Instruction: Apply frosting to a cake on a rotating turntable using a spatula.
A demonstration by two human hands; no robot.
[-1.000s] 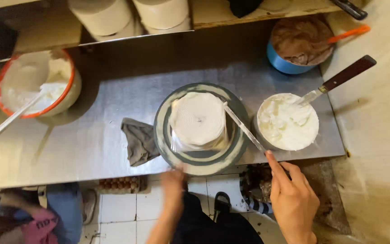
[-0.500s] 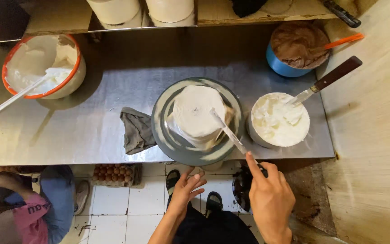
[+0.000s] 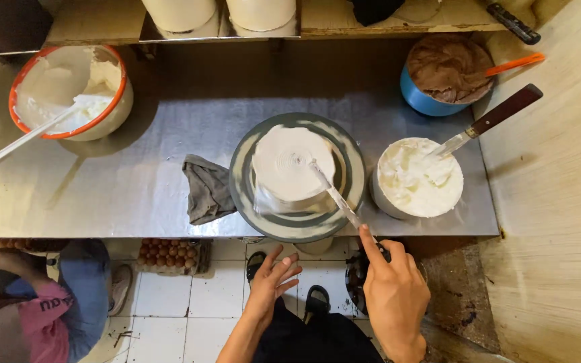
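White icing, grey steel and a few strong accents

A white-iced cake (image 3: 293,163) is seen on a turntable (image 3: 352,176) ringed in grey-green and pale bands, beside a crumpled grey cloth (image 3: 206,189). White cream is held in a pale tub (image 3: 419,177); brown cream is held in a blue bowl (image 3: 423,101) crossed by an orange handle (image 3: 516,64). An orange rim is shown on the white bowl (image 3: 68,91). The table (image 3: 129,195) is dull silver-grey, and the floor tiles (image 3: 220,296) are white.
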